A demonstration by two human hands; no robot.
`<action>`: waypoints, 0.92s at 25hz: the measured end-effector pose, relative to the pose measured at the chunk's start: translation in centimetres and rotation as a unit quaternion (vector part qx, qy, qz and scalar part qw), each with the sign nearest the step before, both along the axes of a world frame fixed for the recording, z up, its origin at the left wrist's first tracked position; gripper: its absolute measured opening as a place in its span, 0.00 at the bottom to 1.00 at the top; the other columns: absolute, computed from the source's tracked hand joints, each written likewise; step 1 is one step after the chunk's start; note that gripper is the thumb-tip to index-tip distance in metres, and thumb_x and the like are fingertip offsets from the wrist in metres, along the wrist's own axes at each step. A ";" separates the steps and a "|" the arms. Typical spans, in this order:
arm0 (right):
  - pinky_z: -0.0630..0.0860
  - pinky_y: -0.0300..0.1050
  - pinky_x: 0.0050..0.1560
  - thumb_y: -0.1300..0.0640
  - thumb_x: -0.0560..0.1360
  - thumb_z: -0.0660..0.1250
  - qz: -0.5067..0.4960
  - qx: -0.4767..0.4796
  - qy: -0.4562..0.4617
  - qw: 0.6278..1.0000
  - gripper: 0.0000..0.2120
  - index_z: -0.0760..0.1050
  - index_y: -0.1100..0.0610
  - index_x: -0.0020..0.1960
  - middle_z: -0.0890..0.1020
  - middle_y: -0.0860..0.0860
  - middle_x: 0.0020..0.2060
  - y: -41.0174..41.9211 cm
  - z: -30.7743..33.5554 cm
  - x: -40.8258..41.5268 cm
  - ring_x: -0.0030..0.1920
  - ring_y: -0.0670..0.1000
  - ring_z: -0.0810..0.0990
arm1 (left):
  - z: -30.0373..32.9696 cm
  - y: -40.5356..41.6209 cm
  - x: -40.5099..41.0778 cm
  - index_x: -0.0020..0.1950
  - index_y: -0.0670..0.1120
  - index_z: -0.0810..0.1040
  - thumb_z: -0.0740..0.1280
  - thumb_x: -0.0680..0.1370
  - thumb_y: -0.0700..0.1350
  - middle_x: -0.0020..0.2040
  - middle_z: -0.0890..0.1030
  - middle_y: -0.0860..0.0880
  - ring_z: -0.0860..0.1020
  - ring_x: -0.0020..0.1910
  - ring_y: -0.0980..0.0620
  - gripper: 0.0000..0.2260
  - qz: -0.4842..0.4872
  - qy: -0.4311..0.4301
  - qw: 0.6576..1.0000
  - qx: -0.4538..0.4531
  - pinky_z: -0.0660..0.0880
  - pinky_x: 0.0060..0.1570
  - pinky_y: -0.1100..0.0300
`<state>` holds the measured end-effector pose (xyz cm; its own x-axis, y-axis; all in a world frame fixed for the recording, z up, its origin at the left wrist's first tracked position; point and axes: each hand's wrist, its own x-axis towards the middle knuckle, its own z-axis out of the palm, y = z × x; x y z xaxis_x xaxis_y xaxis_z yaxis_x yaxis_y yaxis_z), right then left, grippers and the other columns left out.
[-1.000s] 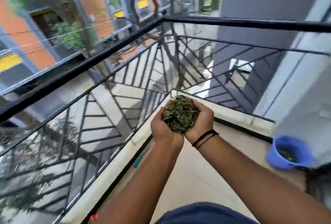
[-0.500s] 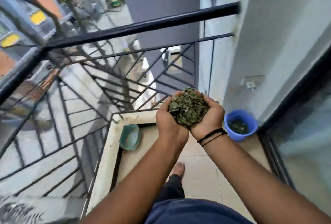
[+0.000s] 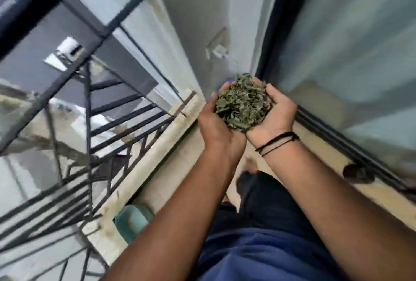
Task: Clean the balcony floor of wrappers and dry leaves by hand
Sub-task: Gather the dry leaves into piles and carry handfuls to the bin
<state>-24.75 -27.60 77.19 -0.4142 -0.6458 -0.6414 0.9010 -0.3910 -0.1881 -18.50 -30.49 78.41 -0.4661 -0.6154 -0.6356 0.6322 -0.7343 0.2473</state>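
1. The railing is running down the left side, its dark bars fixed into a pale ledge that edges the balcony floor.
2. A teal container is leaning against the inner face of that ledge, low in the picture and partly hidden by the left forearm.
3. The left hand is cupping upward, its heel pressing against the other hand so that nothing slips through between them.
4. The dry leaves are sitting heaped in the bowl the two palms are forming — held up off the floor and away from the body, probably for carrying to wherever they are being dumped.
5. The right hand, a black thread at its wrist, is curling its fingers up round the pile's far side — together the hands are joined and full.
6. A glass door is closing off the right side.
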 end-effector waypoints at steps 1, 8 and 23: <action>0.72 0.63 0.67 0.55 0.81 0.56 -0.033 0.010 -0.010 0.999 0.14 0.77 0.60 0.45 0.80 0.62 0.49 -0.6 -1.8 -1.4 0.49 0.63 0.81 | -1.5 -0.9 -1.8 0.51 0.42 0.80 0.57 0.83 0.47 0.60 0.79 0.38 0.76 0.65 0.38 0.14 -0.027 -0.003 1.000 0.015 0.67 0.73 0.41; 0.73 0.60 0.67 0.55 0.80 0.57 -0.109 0.044 -0.091 0.989 0.13 0.77 0.60 0.55 0.79 0.63 0.55 -7.7 -18.4 -8.8 0.53 0.63 0.80 | -16.9 -9.4 -10.3 0.50 0.43 0.79 0.56 0.84 0.47 0.51 0.82 0.38 0.81 0.52 0.39 0.14 -0.117 -0.089 0.986 0.074 0.75 0.63 0.43; 0.75 0.52 0.64 0.52 0.85 0.53 -0.074 0.293 -0.110 0.947 0.23 0.67 0.63 0.76 0.74 0.59 0.71 -18.5 -45.2 -14.1 0.68 0.57 0.75 | -45.2 -23.3 -17.9 0.67 0.41 0.79 0.60 0.83 0.51 0.43 0.81 0.46 0.80 0.38 0.50 0.20 -0.326 -0.384 0.864 0.001 0.74 0.32 0.62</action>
<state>-38.88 -46.06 31.98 -0.2873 -0.0985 -0.9528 0.8871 -0.4027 -0.2258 -36.44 -53.84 33.16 -0.1532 -0.3797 -0.9123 -0.2667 -0.8731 0.4082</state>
